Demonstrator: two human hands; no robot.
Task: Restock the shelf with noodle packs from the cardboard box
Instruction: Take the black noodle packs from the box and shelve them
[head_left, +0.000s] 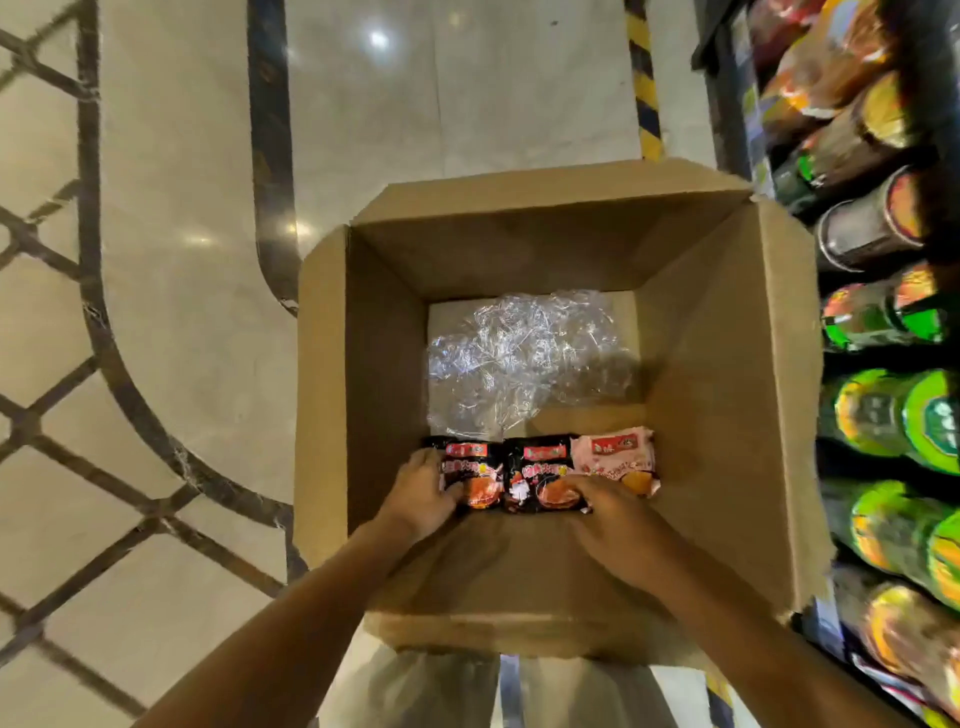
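An open cardboard box (727, 405) stands on the floor below me. Three noodle packs lie in a row at its near bottom edge: a black pack on the left (475, 475), a black pack in the middle (540, 475) and a pink pack on the right (618, 454). My left hand (421, 493) grips the left side of the left black pack. Over the near edges of the middle and pink packs lies my right hand (618, 519), its fingers curled onto them. Crumpled clear plastic film (524, 358) covers the far half of the box bottom.
The shelf (883, 312) runs along the right edge, packed with cup noodles and bagged snacks. Polished tiled floor (182, 260) with dark inlay lines spreads to the left and beyond the box. A yellow-black hazard strip (644, 78) lies on the floor by the shelf base.
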